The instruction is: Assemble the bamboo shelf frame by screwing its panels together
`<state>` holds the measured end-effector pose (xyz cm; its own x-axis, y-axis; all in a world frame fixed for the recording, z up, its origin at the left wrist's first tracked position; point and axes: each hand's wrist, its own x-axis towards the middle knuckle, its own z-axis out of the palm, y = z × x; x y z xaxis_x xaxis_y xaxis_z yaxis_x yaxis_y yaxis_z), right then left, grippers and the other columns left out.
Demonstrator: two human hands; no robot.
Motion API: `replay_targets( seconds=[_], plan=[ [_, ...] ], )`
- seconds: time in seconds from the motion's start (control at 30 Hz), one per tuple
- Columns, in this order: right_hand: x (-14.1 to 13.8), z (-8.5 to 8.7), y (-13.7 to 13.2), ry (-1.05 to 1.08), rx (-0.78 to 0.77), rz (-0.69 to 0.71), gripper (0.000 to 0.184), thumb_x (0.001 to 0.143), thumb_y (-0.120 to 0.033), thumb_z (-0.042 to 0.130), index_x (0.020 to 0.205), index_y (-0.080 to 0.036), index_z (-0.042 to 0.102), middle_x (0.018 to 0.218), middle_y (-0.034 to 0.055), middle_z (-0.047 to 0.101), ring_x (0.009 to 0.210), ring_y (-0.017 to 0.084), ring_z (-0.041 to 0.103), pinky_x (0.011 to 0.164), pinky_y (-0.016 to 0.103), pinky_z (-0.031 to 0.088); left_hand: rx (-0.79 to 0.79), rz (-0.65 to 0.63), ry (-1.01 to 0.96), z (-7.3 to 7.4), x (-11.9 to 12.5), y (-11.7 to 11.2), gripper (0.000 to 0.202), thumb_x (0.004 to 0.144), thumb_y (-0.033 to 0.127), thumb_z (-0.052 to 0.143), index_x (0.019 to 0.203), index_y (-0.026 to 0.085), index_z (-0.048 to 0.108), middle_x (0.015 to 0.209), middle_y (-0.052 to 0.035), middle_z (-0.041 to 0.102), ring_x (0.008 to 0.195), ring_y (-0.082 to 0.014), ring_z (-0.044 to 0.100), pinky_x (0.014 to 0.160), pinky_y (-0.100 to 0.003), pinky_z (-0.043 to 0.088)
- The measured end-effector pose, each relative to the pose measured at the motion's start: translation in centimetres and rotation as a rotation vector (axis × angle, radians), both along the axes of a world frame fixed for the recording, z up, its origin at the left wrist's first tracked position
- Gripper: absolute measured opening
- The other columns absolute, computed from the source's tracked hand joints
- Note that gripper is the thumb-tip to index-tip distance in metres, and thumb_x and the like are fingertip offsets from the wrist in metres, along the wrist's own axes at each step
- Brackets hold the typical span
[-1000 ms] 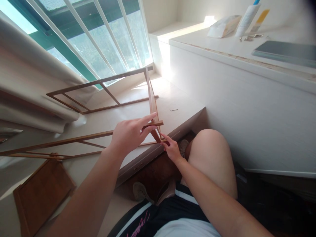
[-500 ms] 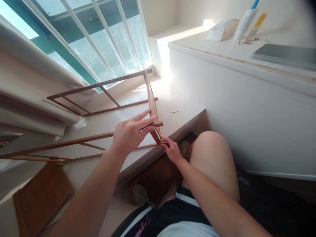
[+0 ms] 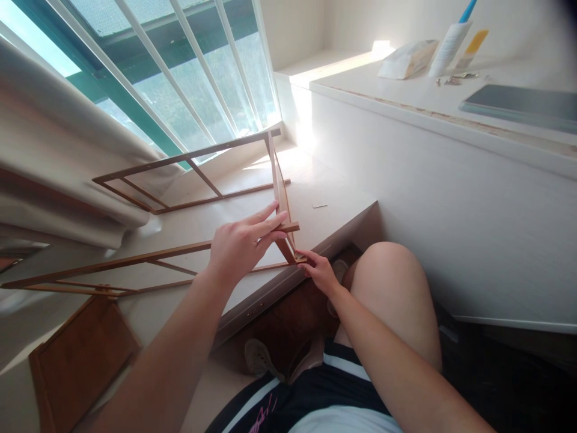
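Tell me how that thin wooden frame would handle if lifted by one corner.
Probably light: the wooden frame is slim rails with open gaps. It likely flexes or racks, since long rails meet at small joints, where the left hand and right hand sit. It stands on thin edges, so a push may tip it.

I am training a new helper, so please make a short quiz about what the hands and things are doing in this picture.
1. True or false: the left hand lies on a rail of the wooden frame.
2. What lies on the white counter? A) hammer B) dark flat tablet C) cup
3. Which part of the frame does the right hand touch?
Key: 1 true; 2 B; 3 its lower corner, near the knee.
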<state>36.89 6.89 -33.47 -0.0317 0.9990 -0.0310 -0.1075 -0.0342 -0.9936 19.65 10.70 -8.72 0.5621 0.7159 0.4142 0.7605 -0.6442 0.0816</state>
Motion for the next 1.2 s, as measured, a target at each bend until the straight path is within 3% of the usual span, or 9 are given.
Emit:
replay_targets(
  seconds=[0.2,0.63,0.77,0.97,1.13,1.2],
  plan=[
    [0.8,0.6,0.0,-0.011,0.010,0.092,0.045,0.084,-0.030,0.058,0.128,-0.025,0.063,0.083,0.0013,0.066,0.054,0.011,0.051,0.053,0.025,0.047,0.018,0.014,0.031,0.1,0.1,-0.1,0.032,0.090,0.045,0.057,0.121,0.040,0.064,0.133,0.0090,0.059,0.092,-0.0176,0.072,0.072,-0.027,0.059],
    [0.0,0.4,0.2,-0.048,0.002,-0.013,0.036,0.084,-0.031,0.057,0.118,-0.024,0.068,0.069,-0.0007,0.061,0.050,0.012,0.049,0.048,0.024,0.044,-0.027,0.037,0.043,0.1,0.1,-0.2,0.035,0.092,0.046,0.054,0.126,0.041,0.060,0.135,0.0091,0.057,0.096,-0.0187,0.071,0.076,-0.028,0.058],
    [0.3,1.0,-0.1,-0.104,-0.002,-0.020,0.035,0.083,-0.033,0.059,0.116,-0.023,0.067,0.071,-0.0004,0.062,0.051,0.013,0.051,0.049,0.026,0.045,-0.010,0.058,0.069,0.2,0.1,-0.3,0.036,0.092,0.047,0.052,0.127,0.042,0.059,0.135,0.0088,0.057,0.093,-0.0188,0.072,0.069,-0.029,0.057],
    [3.5,4.4,0.7,-0.502,0.147,-0.106,0.036,0.083,-0.030,0.061,0.118,-0.025,0.065,0.071,-0.0003,0.063,0.063,0.017,0.056,0.066,0.030,0.048,0.000,0.077,0.062,0.2,0.2,-0.5,0.035,0.093,0.047,0.051,0.126,0.042,0.060,0.133,0.0067,0.059,0.089,-0.0190,0.072,0.062,-0.029,0.055],
    [7.8,7.3,5.5,-0.885,0.252,-0.058,0.036,0.087,-0.024,0.055,0.122,-0.025,0.063,0.081,0.0014,0.066,0.071,0.017,0.059,0.076,0.030,0.046,0.014,0.111,0.035,-0.1,0.3,-0.7,0.034,0.093,0.048,0.049,0.125,0.045,0.060,0.131,0.0091,0.060,0.085,-0.0188,0.073,0.059,-0.030,0.054],
    [9.0,7.7,8.1,-1.027,0.280,-0.112,0.035,0.090,-0.021,0.049,0.123,-0.022,0.062,0.097,0.0054,0.066,0.083,0.019,0.059,0.082,0.031,0.045,0.005,0.112,0.040,-0.1,0.3,-0.8,0.034,0.093,0.048,0.048,0.126,0.046,0.059,0.132,0.0103,0.059,0.086,-0.0192,0.073,0.060,-0.031,0.054]
  ],
)
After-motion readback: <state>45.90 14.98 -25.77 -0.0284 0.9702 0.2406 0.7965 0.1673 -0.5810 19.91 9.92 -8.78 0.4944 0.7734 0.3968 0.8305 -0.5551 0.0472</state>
